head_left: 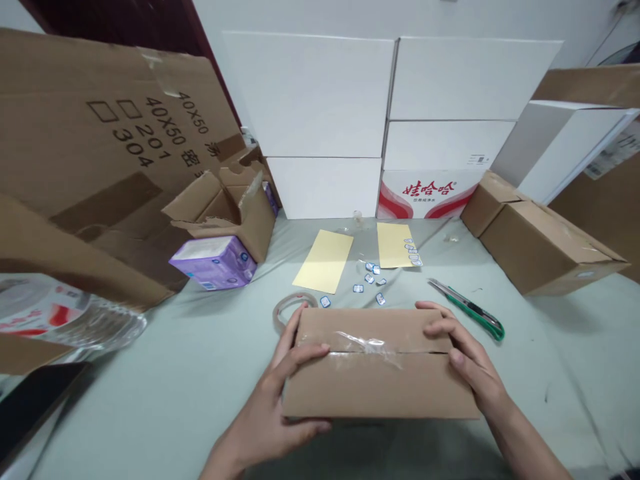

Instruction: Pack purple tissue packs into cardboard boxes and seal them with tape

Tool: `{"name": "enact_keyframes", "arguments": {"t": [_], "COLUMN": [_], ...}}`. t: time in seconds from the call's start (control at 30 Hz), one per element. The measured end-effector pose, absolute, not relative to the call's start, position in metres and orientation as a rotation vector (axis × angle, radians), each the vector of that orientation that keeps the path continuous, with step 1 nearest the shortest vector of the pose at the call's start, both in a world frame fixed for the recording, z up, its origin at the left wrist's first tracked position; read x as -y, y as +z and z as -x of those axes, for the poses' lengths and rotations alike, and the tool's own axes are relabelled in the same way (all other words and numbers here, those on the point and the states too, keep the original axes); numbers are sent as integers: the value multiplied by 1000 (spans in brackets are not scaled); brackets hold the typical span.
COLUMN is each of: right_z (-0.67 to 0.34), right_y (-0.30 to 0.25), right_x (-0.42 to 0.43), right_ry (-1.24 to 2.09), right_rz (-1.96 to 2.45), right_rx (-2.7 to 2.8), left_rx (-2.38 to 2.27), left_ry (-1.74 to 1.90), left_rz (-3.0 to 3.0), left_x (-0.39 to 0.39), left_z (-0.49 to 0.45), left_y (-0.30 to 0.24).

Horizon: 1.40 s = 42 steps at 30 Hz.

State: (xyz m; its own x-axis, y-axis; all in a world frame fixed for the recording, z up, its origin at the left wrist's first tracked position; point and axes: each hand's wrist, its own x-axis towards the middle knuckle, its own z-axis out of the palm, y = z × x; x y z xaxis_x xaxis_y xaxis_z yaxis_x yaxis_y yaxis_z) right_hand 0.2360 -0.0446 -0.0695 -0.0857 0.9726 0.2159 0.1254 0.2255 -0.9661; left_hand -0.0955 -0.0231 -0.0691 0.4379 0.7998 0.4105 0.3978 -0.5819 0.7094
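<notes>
The person has a flat, closed cardboard box (380,390) clamped between both hands on a pale green-covered table (150,407), the left hand (267,410) gripping its left end and the right hand (463,350) its right, with crinkly clear tape (367,350) across the center seam. Just behind the box sit a roll of packing tape (281,313), small blue-edged labels (370,283) and two yellow sheets (324,261), with a green utility knife (473,310) off right and plenty of open table around it. Further back, there's an open carton (225,207), a purple packet (213,263) and stacked white boxes (325,100).
</notes>
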Motion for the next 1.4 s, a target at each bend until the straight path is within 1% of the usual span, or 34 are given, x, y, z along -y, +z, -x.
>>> {"name": "enact_keyframes", "arguments": {"t": [0.1, 0.17, 0.27, 0.4, 0.5, 0.63, 0.7, 0.93, 1.03, 1.17, 1.4], "right_z": [-231, -227, -218, -206, -205, -208, -208, -205, -206, -217, -219], "right_y": [-73, -79, -88, -92, -88, -81, -77, -74, -75, -78, -102], "right_x": [34, 27, 20, 22, 27, 33, 33, 30, 33, 16, -82], "right_ry": [1147, 1146, 1194, 1254, 1176, 872, 785, 667, 679, 663, 547], "right_rz": [974, 993, 1068, 1021, 990, 1003, 1007, 1053, 1072, 1276, 1804], "right_rx": [1388, 1304, 1322, 1378, 1438, 1639, 1679, 1735, 1749, 1819, 1831], "left_rx": [-1071, -1155, -1223, -1247, -1255, -1276, -1298, -1317, -1321, -1312, -1287], "left_ry": [1122, 1202, 1284, 1288, 1271, 1215, 1219, 1244, 1215, 1231, 1264], "left_rz": [-2152, -2110, -2036, -2012, -2012, -1991, -1960, -1983, -2014, -2008, -1935], "left_x": [22, 24, 31, 37, 36, 35, 36, 40, 41, 41, 47], "left_z": [119, 139, 163, 170, 165, 162, 159, 152, 154, 156, 142], "left_y": [-79, -87, -94, -92, -89, -87, -86, -90, -94, -95, -90]}}
